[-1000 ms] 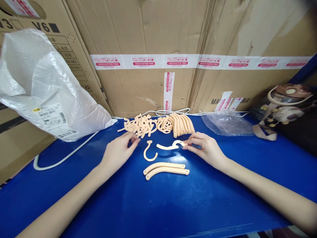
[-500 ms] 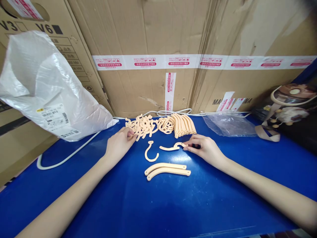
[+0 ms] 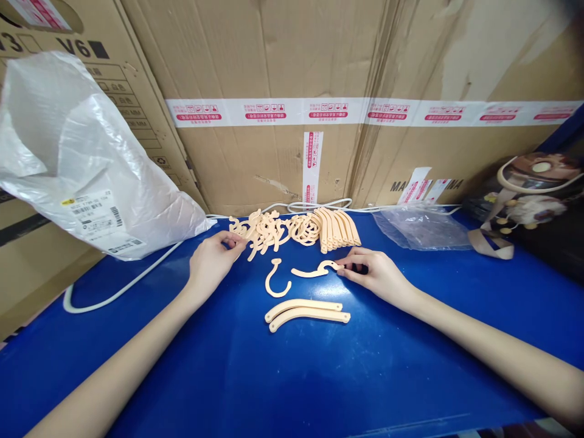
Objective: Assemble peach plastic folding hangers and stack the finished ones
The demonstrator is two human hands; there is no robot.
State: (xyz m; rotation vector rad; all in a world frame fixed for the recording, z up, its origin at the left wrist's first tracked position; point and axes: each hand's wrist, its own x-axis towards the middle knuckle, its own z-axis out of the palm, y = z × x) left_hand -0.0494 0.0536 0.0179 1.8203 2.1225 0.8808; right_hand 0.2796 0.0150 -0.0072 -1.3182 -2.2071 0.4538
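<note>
My left hand (image 3: 216, 255) is closed in a pinch at the left edge of a pile of small cream-coloured curved pieces (image 3: 267, 231), with a slim curved piece (image 3: 249, 231) at its fingertips. To the right, my right hand (image 3: 376, 267) pinches the rounded end of a cream curved hanger arm (image 3: 312, 272) lying low over the table. Between the hands lies a hanger hook (image 3: 272, 286) with a flat top. Nearer to me, two long curved bars (image 3: 305, 311) lie side by side.
Behind the hands stand a bunch of looped hooks (image 3: 305, 229) and a row of long curved bars (image 3: 337, 230). A white plastic bag (image 3: 100, 164) leans at left, with a white cable (image 3: 109, 304) below. Clear plastic (image 3: 420, 228) lies right, before cardboard boxes (image 3: 274, 164).
My left hand has drawn slightly left and back, with a slim curved piece at its fingertips. My right hand stays in place with its hanger arm. The view has shifted slightly.
</note>
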